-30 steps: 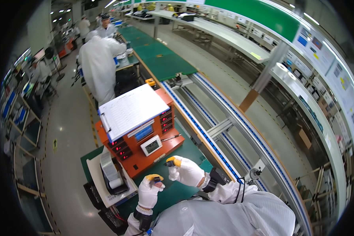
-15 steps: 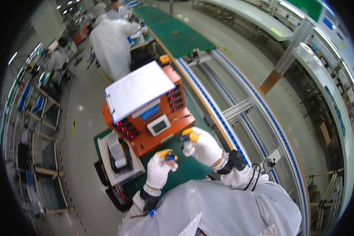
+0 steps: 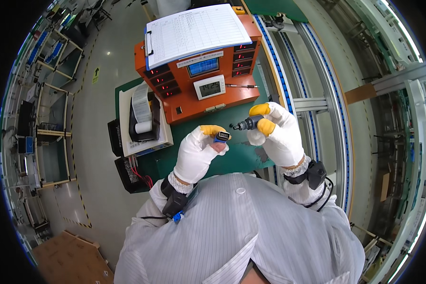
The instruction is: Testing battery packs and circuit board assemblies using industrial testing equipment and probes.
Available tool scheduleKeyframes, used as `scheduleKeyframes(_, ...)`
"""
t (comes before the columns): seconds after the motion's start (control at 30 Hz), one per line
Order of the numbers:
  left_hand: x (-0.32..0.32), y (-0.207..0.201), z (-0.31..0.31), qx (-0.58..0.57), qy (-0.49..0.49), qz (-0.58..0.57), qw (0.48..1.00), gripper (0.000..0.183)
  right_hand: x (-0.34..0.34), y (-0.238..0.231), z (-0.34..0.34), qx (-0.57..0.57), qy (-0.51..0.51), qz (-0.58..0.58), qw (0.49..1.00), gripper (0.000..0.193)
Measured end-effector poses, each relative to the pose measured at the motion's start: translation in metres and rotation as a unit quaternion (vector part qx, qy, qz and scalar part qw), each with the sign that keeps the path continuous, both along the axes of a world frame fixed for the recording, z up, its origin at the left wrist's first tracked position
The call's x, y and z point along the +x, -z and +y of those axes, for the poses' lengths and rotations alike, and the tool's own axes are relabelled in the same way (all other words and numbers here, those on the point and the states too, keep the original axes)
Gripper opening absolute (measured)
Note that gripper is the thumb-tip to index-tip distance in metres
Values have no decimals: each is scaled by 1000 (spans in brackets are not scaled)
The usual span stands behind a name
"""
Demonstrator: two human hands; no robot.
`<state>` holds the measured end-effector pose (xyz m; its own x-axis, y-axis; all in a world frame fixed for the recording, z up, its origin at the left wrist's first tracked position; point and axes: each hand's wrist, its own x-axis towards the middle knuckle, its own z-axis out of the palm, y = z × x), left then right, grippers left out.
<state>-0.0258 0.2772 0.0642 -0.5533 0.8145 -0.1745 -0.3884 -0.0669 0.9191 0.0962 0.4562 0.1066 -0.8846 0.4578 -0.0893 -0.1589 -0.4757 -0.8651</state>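
Note:
My left hand (image 3: 193, 155), in a white glove with yellow fingertips, is closed on a small block with a blue body and black rectangular face (image 3: 222, 136). A bare fingertip shows below the block. My right hand (image 3: 283, 137), gloved the same way, pinches a dark cylindrical connector (image 3: 244, 124) with a stepped, narrowing end. That end points left, toward the block, with a small gap between the two. Both hands are in front of an orange instrument box (image 3: 187, 105), above a green work surface (image 3: 232, 160).
On the orange box lie a clipboard with a paper form (image 3: 199, 35), a white digital clock (image 3: 209, 88) and a pen (image 3: 241, 86). A black label printer (image 3: 143, 124) sits on a white carton at left. Metal conveyor rails (image 3: 319, 80) run along the right.
My view has tilted down and turned, so the box and hands appear higher and the person beyond is mostly cut off. The right-hand connector now shows side-on. Both hands keep their grip.

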Motion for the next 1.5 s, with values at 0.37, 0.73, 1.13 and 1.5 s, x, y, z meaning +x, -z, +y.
scheduleKeyframes(0.37, -9, 0, -2, -12, 4, 58, 998, 28, -6, -19, -8, 176, -3, -106, 979, 23)
scheduleKeyframes(0.73, -17, 11, 1, 2, -16, 137, 990, 27, -11, -29, -4, 474, -21, -88, 876, 26)
scheduleKeyframes(1.13, -19, 16, -1, -11, -28, 153, 988, 29, -17, -40, -7, 558, -23, -64, 827, 29)
scheduleKeyframes(1.5, -16, 17, -2, 0, -36, 158, 987, 28, -21, -50, -8, 620, -55, -53, 781, 32)
